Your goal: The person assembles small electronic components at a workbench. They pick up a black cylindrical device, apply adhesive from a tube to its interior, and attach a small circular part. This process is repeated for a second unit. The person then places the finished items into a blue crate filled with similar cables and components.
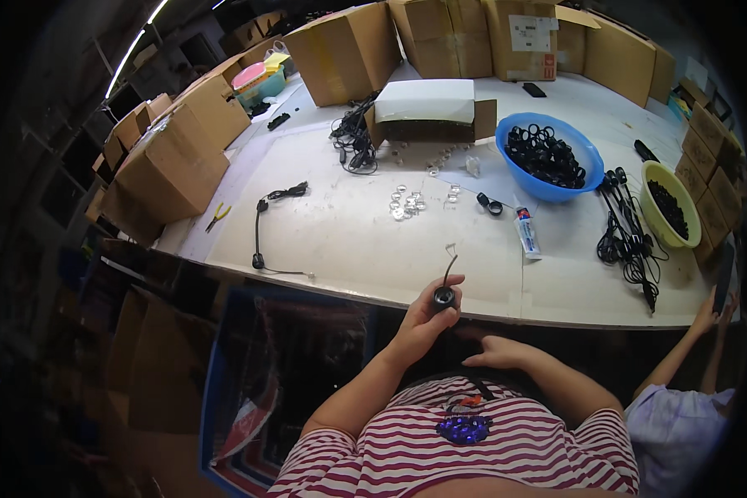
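Note:
My left hand [423,319] is closed around a small black cylindrical housing with a round open end [444,297], just off the table's near edge. A thin wire [451,270] sticks up from it, its tip pale. My right hand [502,352] is to the right and lower, in front of my body, thumb and fingers apart, with nothing visible between them. Ahead on the table lie clear round lenses [402,203], several in a loose cluster. Beside them are black rings [490,205] and a white-and-blue glue tube [527,232].
A blue bowl [548,191] holds black rings; a yellow bowl [668,236] holds small black parts. Black cables [631,236] lie between. Left are a cable with a black fitting [258,236] and yellow pliers [217,217]. Cardboard boxes [340,58] line the back. Another person's hand [705,315] is at right.

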Action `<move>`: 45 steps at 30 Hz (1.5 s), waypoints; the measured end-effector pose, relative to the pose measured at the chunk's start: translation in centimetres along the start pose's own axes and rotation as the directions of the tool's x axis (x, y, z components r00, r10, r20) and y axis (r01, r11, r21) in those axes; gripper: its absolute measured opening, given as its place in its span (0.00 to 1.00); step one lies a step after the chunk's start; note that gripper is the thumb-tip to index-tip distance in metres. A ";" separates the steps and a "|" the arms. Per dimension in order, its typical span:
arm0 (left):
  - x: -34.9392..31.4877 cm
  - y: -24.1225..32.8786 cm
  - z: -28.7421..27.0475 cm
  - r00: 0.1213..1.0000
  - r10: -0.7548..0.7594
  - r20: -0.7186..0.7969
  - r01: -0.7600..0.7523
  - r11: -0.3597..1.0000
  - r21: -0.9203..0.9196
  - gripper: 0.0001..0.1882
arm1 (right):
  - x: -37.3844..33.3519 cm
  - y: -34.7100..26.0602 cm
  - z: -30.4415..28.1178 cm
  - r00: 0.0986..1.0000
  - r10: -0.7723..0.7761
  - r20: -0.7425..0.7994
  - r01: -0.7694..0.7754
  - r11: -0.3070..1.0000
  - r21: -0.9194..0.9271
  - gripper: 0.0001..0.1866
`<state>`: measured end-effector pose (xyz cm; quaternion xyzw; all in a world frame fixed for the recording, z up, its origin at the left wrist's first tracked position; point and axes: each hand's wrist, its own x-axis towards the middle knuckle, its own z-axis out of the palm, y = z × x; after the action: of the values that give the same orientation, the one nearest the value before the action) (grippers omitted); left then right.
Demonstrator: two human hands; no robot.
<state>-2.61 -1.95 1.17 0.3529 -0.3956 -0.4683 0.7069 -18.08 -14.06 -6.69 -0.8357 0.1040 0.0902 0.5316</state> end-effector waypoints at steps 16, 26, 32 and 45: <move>0.6 -1.4 1.8 0.993 0.003 -0.117 0.007 0.996 0.088 0.28 | 1.5 6.1 3.8 0.987 0.146 -0.069 -0.147 0.989 -0.014 0.19; 0.2 -0.9 2.4 0.996 -0.043 -0.074 0.049 0.996 0.077 0.24 | 2.5 8.4 6.0 0.996 -0.045 -0.074 0.044 0.999 -0.015 0.21; -0.1 -1.2 2.1 0.996 -0.084 0.005 0.082 0.988 0.132 0.27 | 3.1 7.5 6.0 0.981 0.192 0.035 -0.183 0.967 -0.177 0.22; -1.5 0.0 0.8 0.922 -0.386 0.021 0.376 0.908 0.183 0.19 | 3.4 11.0 6.8 0.963 0.202 -0.180 -0.161 0.963 0.218 0.12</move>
<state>-3.71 -0.68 1.23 0.4708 -0.3788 -0.5704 0.5563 -18.11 -12.71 -20.02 -0.7693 0.2422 0.0430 0.5897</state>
